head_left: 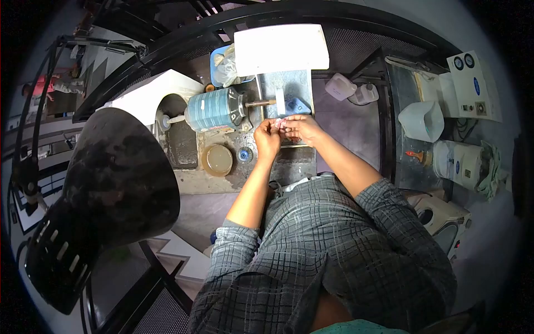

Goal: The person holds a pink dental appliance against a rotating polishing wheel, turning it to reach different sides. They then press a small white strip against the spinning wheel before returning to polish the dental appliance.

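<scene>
Close together in front of the bench polishing motor, my left hand [267, 140] and my right hand [303, 129] pinch a small pink-and-white piece [280, 123] between their fingertips. The fingers hide much of it. Just beyond them, a white polishing wheel [280, 102] sits on the motor's right-hand shaft [259, 103]. A blue thing [297, 106] lies behind my right fingers, in the metal tray [303, 83] under the white hood [281, 49]. The blue-green motor [210, 108] stands to the left of my hands.
A brown bowl [217, 160] of cloudy liquid and a small blue round item [245, 154] stand left of my hands. Behind the motor is a blue basin [217, 67] with plastic bags. Two jugs [341, 87] sit to the right. A black lamp [119, 178] looms at left.
</scene>
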{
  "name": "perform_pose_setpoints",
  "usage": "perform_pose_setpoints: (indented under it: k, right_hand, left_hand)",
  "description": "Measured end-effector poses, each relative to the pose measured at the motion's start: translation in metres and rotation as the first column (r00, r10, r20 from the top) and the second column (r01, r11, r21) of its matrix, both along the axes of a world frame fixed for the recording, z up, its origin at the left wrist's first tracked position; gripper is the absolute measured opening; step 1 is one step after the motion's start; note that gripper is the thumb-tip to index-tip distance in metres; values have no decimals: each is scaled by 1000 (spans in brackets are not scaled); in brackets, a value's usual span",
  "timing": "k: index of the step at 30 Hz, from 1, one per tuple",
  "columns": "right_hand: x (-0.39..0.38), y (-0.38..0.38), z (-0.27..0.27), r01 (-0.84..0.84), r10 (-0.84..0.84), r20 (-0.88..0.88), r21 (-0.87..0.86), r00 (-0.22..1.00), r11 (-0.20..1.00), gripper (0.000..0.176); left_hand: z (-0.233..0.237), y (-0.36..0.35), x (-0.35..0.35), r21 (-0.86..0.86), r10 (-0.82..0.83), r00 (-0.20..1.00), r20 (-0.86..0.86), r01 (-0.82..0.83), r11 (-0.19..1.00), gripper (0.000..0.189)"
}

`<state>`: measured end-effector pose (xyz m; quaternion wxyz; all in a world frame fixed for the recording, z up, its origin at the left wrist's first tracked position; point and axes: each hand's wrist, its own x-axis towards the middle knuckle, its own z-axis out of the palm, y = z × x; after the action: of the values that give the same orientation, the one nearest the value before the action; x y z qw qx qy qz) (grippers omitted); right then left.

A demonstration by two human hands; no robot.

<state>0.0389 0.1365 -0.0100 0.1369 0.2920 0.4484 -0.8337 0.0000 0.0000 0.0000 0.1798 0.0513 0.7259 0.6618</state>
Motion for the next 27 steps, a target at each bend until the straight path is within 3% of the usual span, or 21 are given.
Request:
perform_pose_setpoints:
  k: [3, 6, 14, 16, 19, 22, 25, 27]
  right_hand:
    - [-2, -1, -11, 45, -34, 76, -147, 997, 988, 17]
    - [-15, 1, -24, 113, -86, 104, -281, 991, 953, 9]
    - [-23, -1, -62, 181, -135, 156, -327, 978, 928, 10]
    - [-23, -2, -55, 155, -114, 139, -337, 984, 929, 13]
    - [-22, -2, -39, 156, -135, 95, -270, 986, 950, 14]
    - [-20, -2, -22, 166, -146, 95, -258, 985, 952, 15]
    - [-18, 0, -13, 150, -136, 69, -274, 988, 950, 14]
    - [-19, 0, -13, 138, -124, 66, -274, 990, 952, 11]
  left_hand:
    - [-20, 5, -4, -148, 23, 1000, -18, -25, 989, 10]
    - [-31, 12, -19, -18, 92, 991, 93, -91, 996, 11]
    - [-40, 13, -35, -81, 38, 994, 103, -30, 996, 10]
    - [-41, 11, -35, -99, 32, 992, 121, -20, 995, 10]
    - [-35, 10, -31, -74, 10, 1000, -5, -11, 997, 8]
    - [-6, 14, -21, -167, 9, 996, -91, -24, 986, 7]
    - [-20, 14, -19, -188, 43, 984, -170, -75, 979, 6]
    - [-26, 14, -19, -122, 69, 992, -102, -81, 989, 7]
